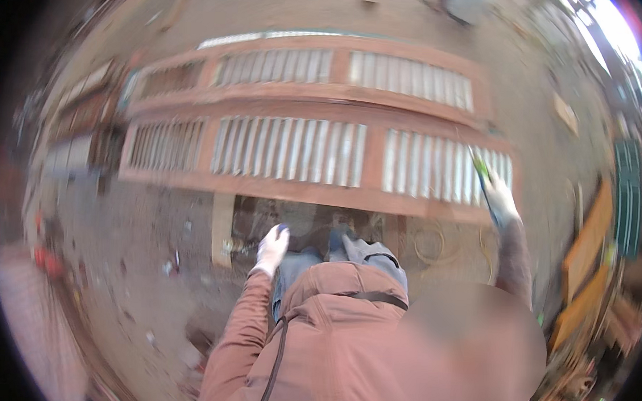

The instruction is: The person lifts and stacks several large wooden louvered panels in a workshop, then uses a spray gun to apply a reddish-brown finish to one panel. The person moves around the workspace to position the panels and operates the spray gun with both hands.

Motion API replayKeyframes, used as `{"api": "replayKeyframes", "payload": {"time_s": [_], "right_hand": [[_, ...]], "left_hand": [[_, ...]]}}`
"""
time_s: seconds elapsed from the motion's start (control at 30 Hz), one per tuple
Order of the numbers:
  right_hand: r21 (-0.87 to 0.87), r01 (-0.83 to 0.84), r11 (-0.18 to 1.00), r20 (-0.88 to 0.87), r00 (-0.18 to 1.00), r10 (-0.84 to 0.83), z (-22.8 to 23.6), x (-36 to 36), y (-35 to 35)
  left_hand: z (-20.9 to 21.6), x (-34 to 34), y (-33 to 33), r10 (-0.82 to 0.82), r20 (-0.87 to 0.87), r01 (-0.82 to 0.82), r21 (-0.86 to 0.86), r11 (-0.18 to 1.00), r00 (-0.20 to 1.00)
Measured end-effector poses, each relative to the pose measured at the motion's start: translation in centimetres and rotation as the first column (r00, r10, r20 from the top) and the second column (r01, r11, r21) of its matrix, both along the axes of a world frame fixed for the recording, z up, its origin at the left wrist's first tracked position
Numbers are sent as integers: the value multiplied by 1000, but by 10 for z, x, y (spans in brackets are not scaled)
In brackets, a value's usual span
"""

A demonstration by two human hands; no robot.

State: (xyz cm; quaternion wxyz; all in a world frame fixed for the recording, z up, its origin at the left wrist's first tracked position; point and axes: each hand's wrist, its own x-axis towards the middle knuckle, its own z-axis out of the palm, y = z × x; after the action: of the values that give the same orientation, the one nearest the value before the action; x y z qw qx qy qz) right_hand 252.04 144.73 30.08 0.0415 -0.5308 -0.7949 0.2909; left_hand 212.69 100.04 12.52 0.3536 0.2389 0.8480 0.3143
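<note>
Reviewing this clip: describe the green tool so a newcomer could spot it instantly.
Find the nearer long, reddish-framed panel across the middle of the view. At its right end, the right hand reaches over pale slats. The blurred, slim green tool is in that hand, its bright colour setting it apart from the slats.

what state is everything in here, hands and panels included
left hand: curled, seemingly holding small dark-blue thing
right hand: closed on green tool
green tool: held, tip blurred
near slatted panel: lying crosswise
far slatted panel: lying alongside
pale cord: loosely looped on ground
</note>
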Motion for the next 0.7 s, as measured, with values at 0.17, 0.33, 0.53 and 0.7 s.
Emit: {"api": "replayKeyframes", "payload": {"time_s": [0.17,0.33,0.53,0.7], "right_hand": [[-751,-146,644,-19,980,200,48,-79,-105],[-815,-456,359,-351,880,321,18,-193,-147],[-849,-528,35,-373,643,669,-4,-281,-193],[-567,-820,-74,-571,327,753,-47,-318,-262]], "left_hand": [[117,35,90,-321,-367,402,170,900,873],[158,40,98,-372,-538,555,226,801,756],[122,23,-21,-62,-208,96,159,983,976],[86,57,-114,316,-111,-298,149,943,942]]}}
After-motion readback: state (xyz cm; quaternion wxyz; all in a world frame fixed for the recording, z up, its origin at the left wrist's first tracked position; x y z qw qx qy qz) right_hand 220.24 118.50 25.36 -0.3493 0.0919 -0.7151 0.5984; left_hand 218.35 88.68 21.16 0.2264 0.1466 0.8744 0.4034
